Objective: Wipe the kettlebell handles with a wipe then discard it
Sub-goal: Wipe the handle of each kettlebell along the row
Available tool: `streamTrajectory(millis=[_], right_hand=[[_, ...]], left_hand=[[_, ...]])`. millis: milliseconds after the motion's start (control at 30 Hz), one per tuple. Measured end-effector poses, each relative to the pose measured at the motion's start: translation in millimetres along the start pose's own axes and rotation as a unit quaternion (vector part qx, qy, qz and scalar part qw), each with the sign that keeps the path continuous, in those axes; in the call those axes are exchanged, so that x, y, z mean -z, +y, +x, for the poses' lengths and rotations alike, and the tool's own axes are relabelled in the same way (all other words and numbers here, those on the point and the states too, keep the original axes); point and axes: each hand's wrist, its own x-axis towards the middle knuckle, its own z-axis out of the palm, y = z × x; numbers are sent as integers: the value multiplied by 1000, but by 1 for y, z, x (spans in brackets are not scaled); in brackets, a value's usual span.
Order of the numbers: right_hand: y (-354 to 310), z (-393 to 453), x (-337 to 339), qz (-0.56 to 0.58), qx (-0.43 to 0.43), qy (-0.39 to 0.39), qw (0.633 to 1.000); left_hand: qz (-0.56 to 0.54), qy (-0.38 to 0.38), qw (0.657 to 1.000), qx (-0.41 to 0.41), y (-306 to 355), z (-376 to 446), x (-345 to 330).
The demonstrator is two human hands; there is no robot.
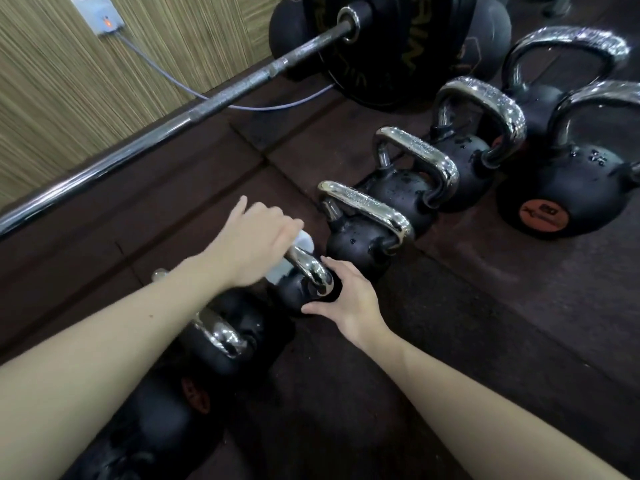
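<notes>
A row of black kettlebells with chrome handles runs diagonally across the dark floor. My left hand (254, 242) is closed around a white wipe (304, 241) pressed on the chrome handle (311, 268) of a small kettlebell (294, 292). My right hand (346, 299) cups that kettlebell's black body from the right side, fingers curled against it. Droplets cover the handles of the bigger kettlebells (367, 216) farther up the row. Another kettlebell (221, 334) lies partly hidden under my left forearm.
A barbell (194, 110) with black plates (377, 46) lies along the wood-grain wall at the back. A grey cable (180, 83) runs from a wall socket (104, 17). A large kettlebell with an orange label (575, 199) stands at the right. Bare floor mats spread to the lower right.
</notes>
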Motion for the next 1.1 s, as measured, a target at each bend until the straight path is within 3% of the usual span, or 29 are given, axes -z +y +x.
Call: streamTrajectory(millis=[67,167,233,300,400,500,567,733,967,1100], right_hand=[[1,-1,-1,8,3,0,1000],[3,-3,0,13,8,-3,1000],[4,-3,1,6,12,-3,1000],[3,-3,2,6,18,0,1000],[4,-2,2,3,25,2,1000],[8,1,1,-11,29,9,999],[9,2,0,-32,31,9,999],[6,0,2,-16,16,-10,1000],[4,6,18,-54,36,-68,996],[12,2,42,-99,70,-92,988]], left_hand=[[-113,-14,992,50,-25,-2,-8],[-356,9,923,144,-35,-13,-17],[-426,20,883,197,-33,-17,-20],[-448,28,866,220,-27,-19,-19],[-413,53,892,174,-8,-21,-13],[-261,114,957,61,15,-30,-9],[-165,91,982,2,21,-34,-14],[-31,69,996,-47,56,-36,-13],[-30,63,997,-30,32,-27,-6],[-179,42,980,73,-1,-12,12]])
